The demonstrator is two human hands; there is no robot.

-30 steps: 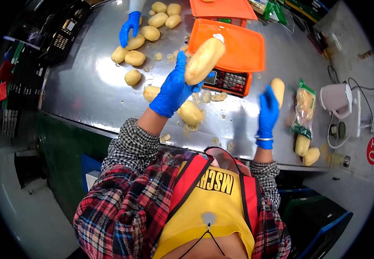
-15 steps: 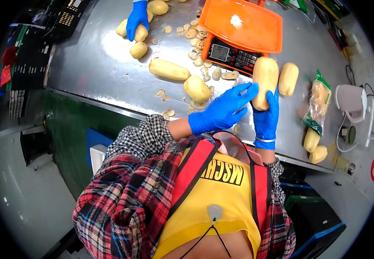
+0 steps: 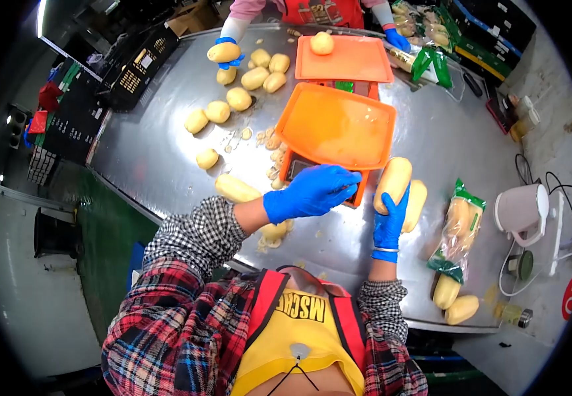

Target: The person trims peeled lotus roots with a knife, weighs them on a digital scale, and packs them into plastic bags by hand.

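My right hand, in a blue glove, grips a long peeled lotus root upright beside the near scale. Another lotus root lies just behind that hand. My left hand, also blue-gloved, is in front of the near scale's orange tray, partly covering its display. Its fingers are bunched together; whether something small is between them is hidden. Close to my left wrist lie a long lotus root and a shorter, partly covered piece.
Across the metal table, a co-worker's gloved hand holds a lotus root. A second scale tray carries a round piece. Several pieces lie at left, with scraps near the scale. A bagged pack and pink kettle stand at right.
The view has tilted up, showing the co-worker and second scale. My left hand has left the lotus root and moved to the scale's front; my right hand still holds the root.
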